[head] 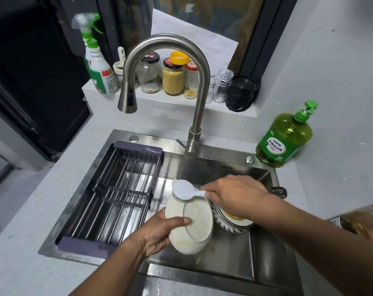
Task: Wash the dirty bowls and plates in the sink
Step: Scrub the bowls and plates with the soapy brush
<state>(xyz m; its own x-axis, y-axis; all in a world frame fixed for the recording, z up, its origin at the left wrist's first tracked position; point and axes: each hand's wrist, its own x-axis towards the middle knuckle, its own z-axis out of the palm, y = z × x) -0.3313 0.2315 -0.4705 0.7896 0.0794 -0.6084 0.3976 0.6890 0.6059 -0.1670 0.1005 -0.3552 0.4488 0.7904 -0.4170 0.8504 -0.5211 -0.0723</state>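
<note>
**Two hands, one bowl over the sink**

Two hands work above the steel sink (224, 265). The left hand (160, 233) is curled around a white bowl (189, 229), thumb lying across its upturned underside, fingers hidden behind it. The bowl is tilted on edge, base ring facing the camera, with yellowish smears on it.

The right hand (236, 194) is closed around the handle of a white scrub brush (184, 189); most of the handle is covered by the fingers. The brush head sits just beyond the left hand, bristles touching the bowl's upper rim.

Directly beneath the right hand lies a stack of plates (234, 221) with a patterned rim and orange residue. The hand and wrist hide most of it, so the number of pieces cannot be told.

Left of the left hand, a dark drying rack (117, 195) spans the sink. Beyond both hands rises the curved faucet (194, 116); whether water runs cannot be made out. Past the right hand, on the counter, stands a green soap bottle (285, 139). At the frame's right edge something blurred and brownish is cut off.
</note>
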